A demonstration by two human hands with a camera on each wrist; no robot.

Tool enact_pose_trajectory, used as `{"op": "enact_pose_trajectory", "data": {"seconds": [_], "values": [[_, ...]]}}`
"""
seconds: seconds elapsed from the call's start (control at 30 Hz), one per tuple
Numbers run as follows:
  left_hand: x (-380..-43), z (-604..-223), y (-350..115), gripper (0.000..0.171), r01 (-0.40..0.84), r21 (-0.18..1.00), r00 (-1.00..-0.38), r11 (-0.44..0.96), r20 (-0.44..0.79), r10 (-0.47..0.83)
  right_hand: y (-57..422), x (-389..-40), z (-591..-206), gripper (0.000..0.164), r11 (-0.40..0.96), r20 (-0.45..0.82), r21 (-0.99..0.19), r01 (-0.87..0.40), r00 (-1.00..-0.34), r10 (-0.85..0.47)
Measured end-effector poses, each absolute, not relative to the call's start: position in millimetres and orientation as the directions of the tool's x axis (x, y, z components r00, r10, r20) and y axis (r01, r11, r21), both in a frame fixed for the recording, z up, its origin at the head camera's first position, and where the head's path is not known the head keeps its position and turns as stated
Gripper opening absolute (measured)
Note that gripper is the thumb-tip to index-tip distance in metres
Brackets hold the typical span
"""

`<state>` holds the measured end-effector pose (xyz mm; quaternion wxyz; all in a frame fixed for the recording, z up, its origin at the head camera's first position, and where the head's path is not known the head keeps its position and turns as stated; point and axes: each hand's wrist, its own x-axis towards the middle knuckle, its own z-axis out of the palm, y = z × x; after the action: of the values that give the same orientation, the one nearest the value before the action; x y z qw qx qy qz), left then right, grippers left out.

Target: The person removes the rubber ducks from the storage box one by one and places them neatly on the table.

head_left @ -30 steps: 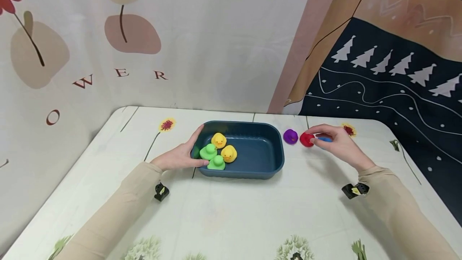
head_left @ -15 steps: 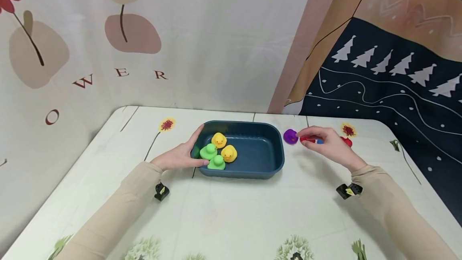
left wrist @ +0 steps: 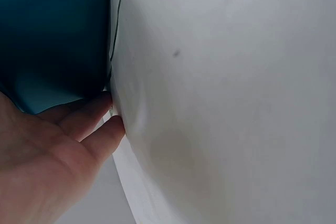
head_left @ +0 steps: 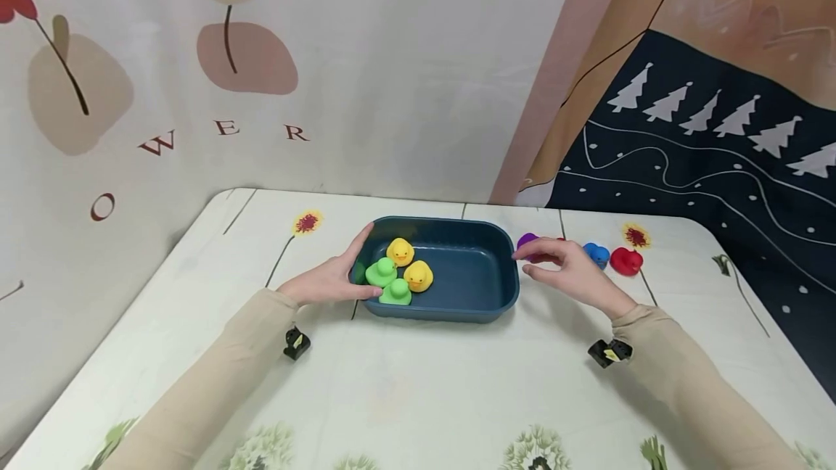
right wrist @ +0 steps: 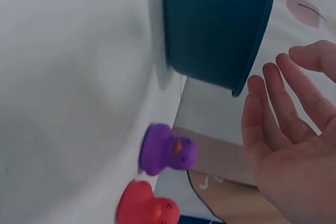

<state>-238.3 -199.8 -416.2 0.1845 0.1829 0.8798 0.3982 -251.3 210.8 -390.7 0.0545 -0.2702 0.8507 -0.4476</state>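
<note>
A dark blue-green plastic tub (head_left: 466, 278) stands on the table. In its left part sit two yellow rubber ducks (head_left: 419, 276) and two green rubber ducks (head_left: 396, 292). My left hand (head_left: 326, 278) holds the tub's left end, thumb over the front rim; the left wrist view shows its fingers (left wrist: 100, 132) by the outer wall. Just off the right end hovers my right hand (head_left: 570, 271), fingers spread and nothing in them. Partly behind it are a purple duck (head_left: 526, 239) and a red duck (right wrist: 137, 203). A blue duck (head_left: 597, 255) and another red duck (head_left: 627, 261) sit farther right.
The flower-printed cloth (head_left: 405, 390) covers the table. Behind it hangs a pale curtain (head_left: 392, 107), with a dark tree-patterned cloth (head_left: 692, 165) at the right.
My right hand has moved left, from over the red and blue ducks to beside the tub's right end. The blue duck and far red duck have come into view. My left hand stays put.
</note>
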Motion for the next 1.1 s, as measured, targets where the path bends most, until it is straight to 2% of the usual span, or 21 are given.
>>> {"op": "enact_pose_trajectory", "data": {"seconds": [0.27, 0.8, 1.1], "values": [[-238, -415, -199, 0.111, 0.181, 0.768, -0.863, 0.614, -0.175, 0.474, 199, -251, -392, 0.021, 0.453, 0.198, -0.758, -0.469, -0.827, -0.526], [-239, -418, -200, 0.112, 0.172, 0.774, -0.865, 0.61, -0.178, 0.469, 162, -253, -399, 0.021, 0.375, 0.212, -0.783, -0.496, -0.781, -0.588], [-240, -418, -200, 0.111, 0.178, 0.768, -0.864, 0.615, -0.177, 0.471, 138, -255, -399, 0.018, 0.378, 0.208, -0.771, -0.513, -0.763, -0.612]]}}
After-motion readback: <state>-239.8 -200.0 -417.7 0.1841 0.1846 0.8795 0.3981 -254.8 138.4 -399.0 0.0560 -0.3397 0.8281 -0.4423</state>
